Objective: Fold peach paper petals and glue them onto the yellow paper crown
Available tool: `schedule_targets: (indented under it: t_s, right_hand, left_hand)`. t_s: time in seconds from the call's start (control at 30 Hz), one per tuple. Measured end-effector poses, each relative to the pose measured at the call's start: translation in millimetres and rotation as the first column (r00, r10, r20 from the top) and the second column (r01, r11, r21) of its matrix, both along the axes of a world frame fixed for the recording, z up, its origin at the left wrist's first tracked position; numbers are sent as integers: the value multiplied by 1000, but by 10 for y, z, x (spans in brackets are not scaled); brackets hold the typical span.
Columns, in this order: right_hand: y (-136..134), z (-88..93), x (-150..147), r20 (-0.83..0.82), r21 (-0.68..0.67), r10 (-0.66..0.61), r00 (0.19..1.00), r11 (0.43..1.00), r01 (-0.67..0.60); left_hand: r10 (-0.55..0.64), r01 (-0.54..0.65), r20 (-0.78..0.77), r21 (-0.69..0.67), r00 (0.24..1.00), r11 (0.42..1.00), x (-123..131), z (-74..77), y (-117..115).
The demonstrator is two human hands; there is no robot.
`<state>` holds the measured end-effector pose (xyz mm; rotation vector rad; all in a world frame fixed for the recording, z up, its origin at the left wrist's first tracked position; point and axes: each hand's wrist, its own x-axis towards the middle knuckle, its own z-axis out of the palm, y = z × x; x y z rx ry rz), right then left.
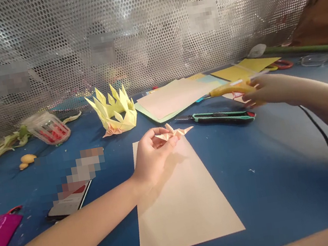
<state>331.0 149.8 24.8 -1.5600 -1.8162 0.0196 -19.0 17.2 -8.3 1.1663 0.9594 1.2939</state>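
Observation:
My left hand (153, 152) pinches a small folded peach paper piece (180, 132) with pointed tips, held above a blank pale sheet of paper (184, 207). At the right my right hand (263, 88), slightly blurred, has its fingers around a yellow glue gun (224, 89) whose nozzle points left. Just in front of it lies a green and black utility knife (222, 117) with its blade out. A yellow folded-paper crown (122, 119) stands upright beyond my left hand. One peach folded piece (113, 129) sits at the crown's lower front.
Stacked coloured sheets (175, 96) lie at the back, near a yellow sheet (246, 68). Left of me are a phone (75, 196), a magenta object (3, 234) and a tipped clear jar (47, 128) with red bits. A black cord (324, 138) runs along the right. Perforated metal mesh (148, 29) closes off the back.

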Motion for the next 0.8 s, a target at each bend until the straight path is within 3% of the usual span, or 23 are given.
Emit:
schedule_targets:
  t_s: [0.1,0.23,0.33,0.57,0.67,0.8]
  right_hand:
    - [-114,104,-229,-119,-165,10,993,986,-30]
    - [-326,258,-513,-190,-134,-49,980,991,24]
    - [-472,285,-695,-192,-105,-19,981,994,-1]
    - [-778,134,-1116,-216,133,43,976,991,-14]
    - [-889,126,-1224,-143,265,74,987,964,-34]
    - [-928,137,-1241,-12,334,18,1000,943,-13]
  left_hand:
    - [-10,10,4,-5,1000,1000,-7,-7,6]
    - [-28,28,0,-13,1000,1000,-3,-7,12]
    - [-54,54,-4,-15,999,998,9,-13,12]
    - [-113,114,-48,17,992,993,30,0,4]
    - [-96,96,-96,-4,991,995,30,10,1]
    - [-98,96,-65,-29,993,995,32,5,1]
